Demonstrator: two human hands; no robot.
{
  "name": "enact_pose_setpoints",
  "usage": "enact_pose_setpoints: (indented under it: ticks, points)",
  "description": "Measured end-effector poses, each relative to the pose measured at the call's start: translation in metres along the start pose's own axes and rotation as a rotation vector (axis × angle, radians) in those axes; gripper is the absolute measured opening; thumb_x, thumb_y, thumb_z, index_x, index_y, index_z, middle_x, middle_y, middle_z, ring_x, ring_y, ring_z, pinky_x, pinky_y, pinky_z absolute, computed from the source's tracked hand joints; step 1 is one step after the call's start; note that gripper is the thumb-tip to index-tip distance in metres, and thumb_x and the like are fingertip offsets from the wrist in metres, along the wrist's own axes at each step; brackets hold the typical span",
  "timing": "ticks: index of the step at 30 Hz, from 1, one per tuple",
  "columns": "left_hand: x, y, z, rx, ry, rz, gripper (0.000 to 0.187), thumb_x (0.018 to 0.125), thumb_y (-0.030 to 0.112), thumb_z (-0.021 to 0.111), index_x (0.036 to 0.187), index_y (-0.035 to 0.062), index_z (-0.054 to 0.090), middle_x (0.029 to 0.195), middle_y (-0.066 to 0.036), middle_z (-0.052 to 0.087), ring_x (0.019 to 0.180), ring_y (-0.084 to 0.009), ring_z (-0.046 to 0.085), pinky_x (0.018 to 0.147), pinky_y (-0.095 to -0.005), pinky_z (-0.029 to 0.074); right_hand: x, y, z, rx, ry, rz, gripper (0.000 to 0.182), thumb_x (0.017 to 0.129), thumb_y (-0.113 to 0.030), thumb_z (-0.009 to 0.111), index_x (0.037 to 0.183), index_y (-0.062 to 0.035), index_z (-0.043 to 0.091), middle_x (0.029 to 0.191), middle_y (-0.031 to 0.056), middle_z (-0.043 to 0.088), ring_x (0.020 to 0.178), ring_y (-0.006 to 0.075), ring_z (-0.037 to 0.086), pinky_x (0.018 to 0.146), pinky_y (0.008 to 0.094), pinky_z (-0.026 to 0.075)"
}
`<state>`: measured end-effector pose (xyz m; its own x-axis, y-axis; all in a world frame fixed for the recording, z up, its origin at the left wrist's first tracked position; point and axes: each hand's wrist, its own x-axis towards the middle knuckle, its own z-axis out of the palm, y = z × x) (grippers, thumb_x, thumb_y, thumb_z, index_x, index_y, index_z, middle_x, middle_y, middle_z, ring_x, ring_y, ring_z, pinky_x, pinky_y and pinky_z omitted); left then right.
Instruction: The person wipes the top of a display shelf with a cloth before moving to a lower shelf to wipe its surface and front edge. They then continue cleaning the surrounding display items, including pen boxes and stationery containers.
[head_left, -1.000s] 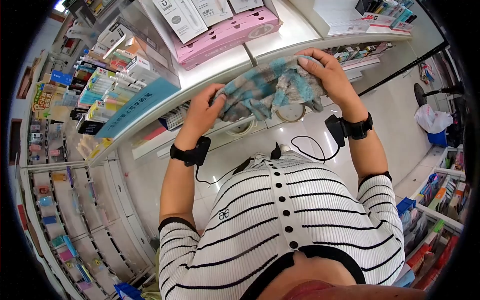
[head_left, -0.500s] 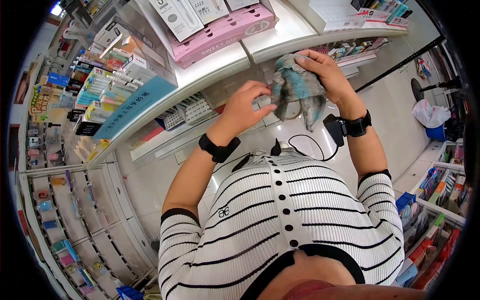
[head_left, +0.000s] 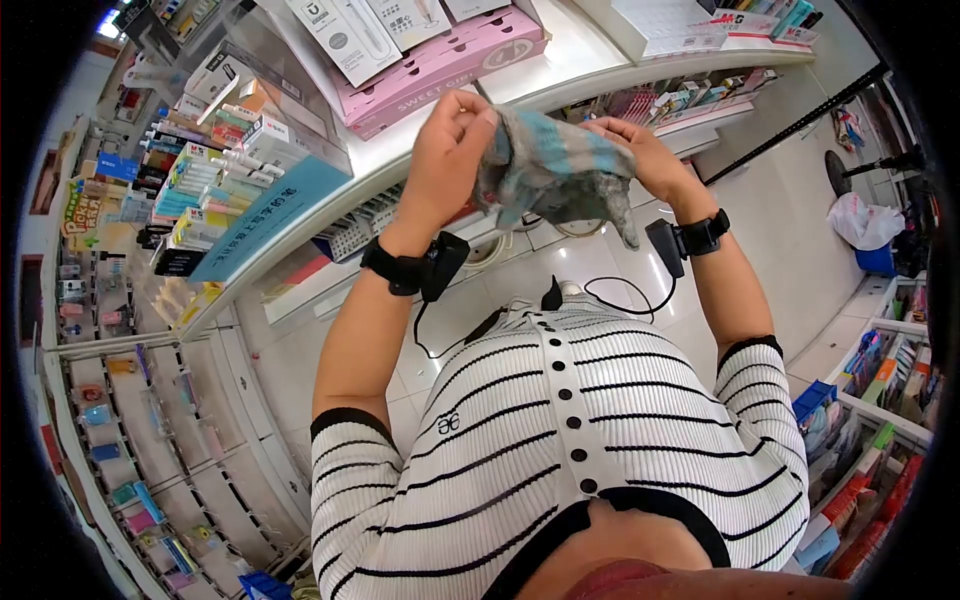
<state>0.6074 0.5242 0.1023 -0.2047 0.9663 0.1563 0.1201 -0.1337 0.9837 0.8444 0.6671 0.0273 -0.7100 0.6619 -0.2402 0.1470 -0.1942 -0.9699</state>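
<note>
A worn grey cloth with blue stripes is spread between my two hands, its lower folds hanging free. My left hand pinches the cloth's left end, fingers closed, in front of the pink box. At its upper right edge, my right hand grips the cloth; some of those fingers are hidden behind it. Both wrists wear black straps with small black devices. The cloth hangs in front of the white counter edge, above the floor.
A pink display box with white cartons stands on the white counter. Left of it are pens in a blue-fronted display. Stocked shelves line the left. A black cable hangs near my waist. A white bag sits at right.
My left hand has moved up and left and taken hold of the cloth's left end. The cloth, earlier hanging bunched from my right hand, is now stretched sideways.
</note>
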Motion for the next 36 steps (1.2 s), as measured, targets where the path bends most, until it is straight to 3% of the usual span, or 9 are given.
enact_pose_setpoints:
  ticks: [4,7,9,13,21,26,27,31,36]
  points:
    - [0.011,0.012,-0.009,-0.110,0.030,0.079,0.015,0.099,0.015,0.056,0.109,0.0042,0.055,0.091,0.000,0.062,0.081,-0.0054,0.055,0.074,-0.0208,0.044,0.003,0.021,-0.008,0.062,-0.009,-0.046,0.041,0.101,-0.033,0.055,0.131,-0.0047,0.059,0.116,0.0017,0.065,0.104,0.0090,0.057,0.093,0.0237,0.045]
    - [0.016,0.020,-0.013,-0.179,0.060,0.055,0.015,0.099,0.017,0.057,0.107,0.0043,0.054,0.088,0.002,0.060,0.076,-0.0039,0.052,0.068,-0.0203,0.041,-0.001,0.023,-0.014,0.181,-0.055,0.017,0.044,0.101,-0.030,0.054,0.136,-0.0030,0.054,0.123,0.0028,0.062,0.107,0.0109,0.056,0.095,0.0259,0.045]
    - [0.020,0.026,-0.013,-0.199,0.081,0.054,0.016,0.098,0.017,0.057,0.106,0.0045,0.054,0.084,0.004,0.058,0.071,-0.0018,0.047,0.062,-0.0190,0.037,-0.009,0.018,-0.013,-0.117,-0.117,-0.223,0.046,0.101,-0.030,0.054,0.137,-0.0013,0.051,0.126,0.0044,0.060,0.111,0.0128,0.054,0.098,0.0281,0.044]
    - [0.022,0.039,-0.008,-0.210,0.104,0.058,0.018,0.099,0.019,0.057,0.108,0.0044,0.054,0.082,0.004,0.059,0.070,-0.0016,0.048,0.062,-0.0188,0.037,-0.010,0.025,-0.011,-0.220,-0.157,-0.190,0.050,0.099,-0.030,0.056,0.137,0.0013,0.049,0.129,0.0052,0.057,0.114,0.0126,0.052,0.099,0.0290,0.043]
    - [0.035,0.027,-0.014,-0.222,0.119,0.118,0.020,0.098,0.018,0.059,0.109,0.0022,0.057,0.091,-0.001,0.064,0.079,-0.0072,0.059,0.070,-0.0207,0.047,-0.018,0.013,-0.002,-0.056,-0.036,-0.045,0.031,0.098,-0.029,0.060,0.112,-0.0019,0.068,0.103,-0.0028,0.069,0.097,0.0064,0.059,0.092,0.0249,0.044]
    - [0.031,0.005,0.006,0.068,0.142,0.107,0.017,0.096,0.016,0.061,0.104,0.0019,0.058,0.085,0.002,0.062,0.072,-0.0031,0.051,0.065,-0.0193,0.041,-0.038,-0.014,-0.017,0.078,-0.062,-0.095,0.031,0.097,-0.029,0.063,0.114,-0.0032,0.068,0.102,-0.0024,0.069,0.090,0.0051,0.061,0.086,0.0235,0.048]
    - [0.028,0.003,0.007,0.222,0.079,-0.026,0.020,0.094,0.017,0.063,0.108,0.0022,0.057,0.094,-0.004,0.065,0.081,-0.0100,0.058,0.072,-0.0250,0.047,-0.041,-0.018,-0.023,0.108,-0.041,-0.111,0.030,0.097,-0.029,0.063,0.112,-0.0040,0.068,0.101,-0.0024,0.069,0.088,0.0055,0.061,0.084,0.0234,0.048]
    - [0.015,-0.028,0.030,0.477,0.008,0.067,0.033,0.093,0.017,0.065,0.121,0.0015,0.055,0.113,-0.012,0.064,0.111,-0.0200,0.061,0.092,-0.0315,0.048,-0.044,-0.027,-0.035,0.199,0.110,-0.166,0.027,0.095,-0.030,0.064,0.106,-0.0055,0.069,0.094,-0.0029,0.070,0.082,0.0061,0.062,0.078,0.0225,0.049]
    - [-0.003,-0.043,0.051,0.466,-0.199,0.073,0.036,0.091,0.019,0.067,0.122,0.0039,0.057,0.116,-0.012,0.065,0.107,-0.0206,0.062,0.091,-0.0334,0.050,-0.049,-0.037,-0.039,0.200,0.187,-0.106,0.029,0.093,-0.031,0.067,0.103,-0.0033,0.069,0.093,-0.0012,0.070,0.082,0.0074,0.063,0.077,0.0240,0.050]
